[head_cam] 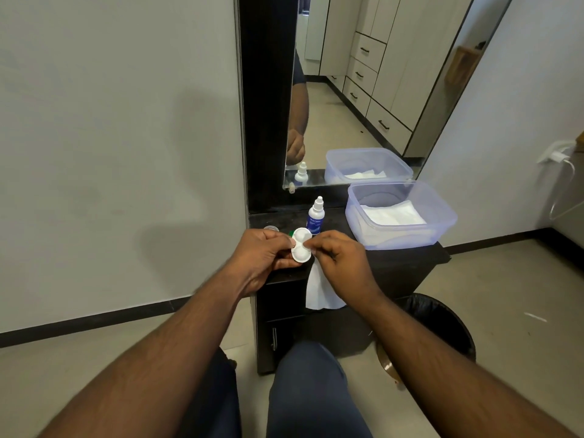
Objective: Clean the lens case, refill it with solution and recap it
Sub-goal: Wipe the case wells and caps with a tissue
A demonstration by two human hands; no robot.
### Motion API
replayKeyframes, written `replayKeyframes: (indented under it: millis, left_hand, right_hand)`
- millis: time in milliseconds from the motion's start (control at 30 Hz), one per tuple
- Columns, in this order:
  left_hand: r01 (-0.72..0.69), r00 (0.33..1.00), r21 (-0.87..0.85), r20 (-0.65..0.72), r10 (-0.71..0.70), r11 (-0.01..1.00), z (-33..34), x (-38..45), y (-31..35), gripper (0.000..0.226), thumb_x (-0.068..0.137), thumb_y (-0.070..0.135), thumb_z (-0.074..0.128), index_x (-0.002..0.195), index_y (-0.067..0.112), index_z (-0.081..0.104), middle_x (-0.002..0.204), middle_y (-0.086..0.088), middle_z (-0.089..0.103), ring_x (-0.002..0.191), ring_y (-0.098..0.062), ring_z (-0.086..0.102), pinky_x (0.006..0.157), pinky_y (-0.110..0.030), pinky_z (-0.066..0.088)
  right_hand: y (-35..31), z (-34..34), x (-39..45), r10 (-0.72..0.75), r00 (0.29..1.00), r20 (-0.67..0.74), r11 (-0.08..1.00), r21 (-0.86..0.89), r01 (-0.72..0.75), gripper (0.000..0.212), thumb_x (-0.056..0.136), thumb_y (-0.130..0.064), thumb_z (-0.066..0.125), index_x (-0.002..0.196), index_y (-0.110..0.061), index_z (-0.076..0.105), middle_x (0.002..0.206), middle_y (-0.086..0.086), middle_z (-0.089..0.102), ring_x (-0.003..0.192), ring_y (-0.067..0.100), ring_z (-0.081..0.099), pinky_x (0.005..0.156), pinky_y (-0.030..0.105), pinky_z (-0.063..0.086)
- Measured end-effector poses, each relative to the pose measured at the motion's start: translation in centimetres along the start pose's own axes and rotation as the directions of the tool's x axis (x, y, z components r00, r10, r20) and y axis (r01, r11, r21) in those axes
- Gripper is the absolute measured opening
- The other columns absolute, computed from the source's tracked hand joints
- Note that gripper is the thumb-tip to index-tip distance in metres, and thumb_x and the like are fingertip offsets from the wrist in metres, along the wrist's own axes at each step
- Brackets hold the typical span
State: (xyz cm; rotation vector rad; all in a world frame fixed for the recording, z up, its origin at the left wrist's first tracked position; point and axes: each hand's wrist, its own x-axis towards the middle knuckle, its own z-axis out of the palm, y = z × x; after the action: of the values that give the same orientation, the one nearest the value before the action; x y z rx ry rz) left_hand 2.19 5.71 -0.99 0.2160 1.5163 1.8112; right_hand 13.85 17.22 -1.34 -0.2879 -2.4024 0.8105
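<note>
Both hands were over the counter's (379,263) front edge: left hand (259,257) pinched the uncapped lens case (301,245), right hand (341,263) gripped a white tissue (319,292) against it. Solution bottle (315,216) stood just behind, near the back edge.

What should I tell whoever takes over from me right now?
Left hand: holds the white lens case, both wells uncapped.
Right hand: pinches a white tissue at the case's right edge; the tissue hangs below.
Solution bottle: upright and capped on the dark cabinet top, behind the case.
Green cap peeks out behind the case; a clear lid lies to the left.
Tub of tissues at right.
Done: caps off. Left: finish wiping, refill, recap.
</note>
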Motion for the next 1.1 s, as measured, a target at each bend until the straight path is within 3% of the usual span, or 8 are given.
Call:
replayKeyframes:
  millis: [367,500,633,733,867,933,1033,1100]
  left_hand:
    - [0.013,1.0,0.001,-0.025,-0.013,1.0,0.3,-0.3,0.2,0.014,0.086,-0.003,0.063,0.095,-0.011,0.069,0.091,-0.022,0.073,0.079,-0.031,0.073,0.06,-0.028,0.059]
    - [0.003,0.999,-0.024,-0.052,-0.005,1.0,0.3,-0.2,0.0,0.011,0.086,-0.003,0.063,0.093,-0.01,0.069,0.088,-0.023,0.073,0.079,-0.031,0.073,0.059,-0.029,0.059]
    - [-0.004,0.998,-0.028,-0.057,0.003,1.0,0.2,0.0,0.0,0.012,0.084,-0.002,0.065,0.093,-0.009,0.07,0.09,-0.022,0.073,0.075,-0.028,0.073,0.06,-0.03,0.059]
    - [0.007,0.998,-0.029,-0.058,-0.009,1.0,0.2,0.1,-0.1,0.013,0.085,-0.002,0.065,0.095,-0.009,0.069,0.092,-0.022,0.072,0.079,-0.031,0.073,0.062,-0.032,0.06]
    - [0.011,0.998,-0.003,-0.069,-0.012,1.0,0.2,0.2,0.0,0.011,0.085,-0.002,0.065,0.094,-0.007,0.07,0.094,-0.021,0.072,0.079,-0.03,0.074,0.065,-0.035,0.061]
    - [0.022,0.997,-0.004,-0.07,-0.022,1.0,0.2,0.2,0.0,0.011,0.085,-0.002,0.065,0.094,-0.005,0.07,0.095,-0.021,0.072,0.079,-0.03,0.074,0.068,-0.038,0.062]
    - [0.035,0.996,0.025,-0.086,-0.033,0.999,0.2,0.2,0.0,0.009,0.084,0.0,0.067,0.092,-0.003,0.071,0.092,-0.017,0.072,0.075,-0.025,0.074,0.062,-0.033,0.061]
    - [0.035,0.995,0.029,-0.091,-0.032,0.999,0.2,0.2,0.0,0.008,0.084,0.0,0.067,0.09,-0.003,0.071,0.085,-0.017,0.07,0.067,-0.022,0.072,0.057,-0.029,0.059]
  right_hand:
    - [-0.6,0.5,-0.7,-0.138,0.99,0.032,0.986,-0.092,0.141,0.022,0.081,0.002,0.065,0.1,-0.006,0.072,0.099,0.009,0.07,0.094,0.018,0.06,0.086,0.026,0.047]
    - [-0.7,0.8,-0.4,-0.049,0.997,-0.054,0.996,-0.082,0.044,0.021,0.083,0.002,0.064,0.101,-0.003,0.071,0.101,0.012,0.069,0.096,0.023,0.062,0.091,0.033,0.05]
    - [-1.0,1.2,-1.0,-0.165,0.986,0.034,0.975,-0.146,0.168,0.023,0.079,0.004,0.062,0.098,-0.003,0.072,0.095,0.012,0.069,0.09,0.026,0.062,0.082,0.026,0.046]
    - [-0.3,1.0,-1.0,-0.107,0.993,-0.045,0.983,-0.154,0.099,0.025,0.077,0.007,0.062,0.098,-0.002,0.072,0.095,0.013,0.068,0.09,0.027,0.062,0.083,0.027,0.046]
    - [0.1,0.8,-1.2,-0.158,0.986,0.059,0.963,-0.211,0.167,0.027,0.076,0.009,0.064,0.099,-0.003,0.071,0.096,0.012,0.067,0.093,0.026,0.06,0.082,0.026,0.046]
    - [0.2,0.4,-1.0,-0.137,0.99,0.03,0.966,-0.216,0.14,0.027,0.077,0.008,0.061,0.1,-0.003,0.071,0.096,0.012,0.066,0.093,0.026,0.06,0.082,0.031,0.051]
    - [-0.2,-0.2,-1.1,-0.213,0.973,0.092,0.94,-0.252,0.229,0.027,0.083,-0.003,0.05,0.099,-0.004,0.071,0.094,0.011,0.066,0.09,0.024,0.058,0.077,0.029,0.049]
    - [-0.4,-0.2,-1.2,-0.244,0.959,0.144,0.922,-0.272,0.275,0.024,0.082,-0.003,0.054,0.098,-0.003,0.072,0.094,0.012,0.066,0.089,0.025,0.059,0.075,0.027,0.047]
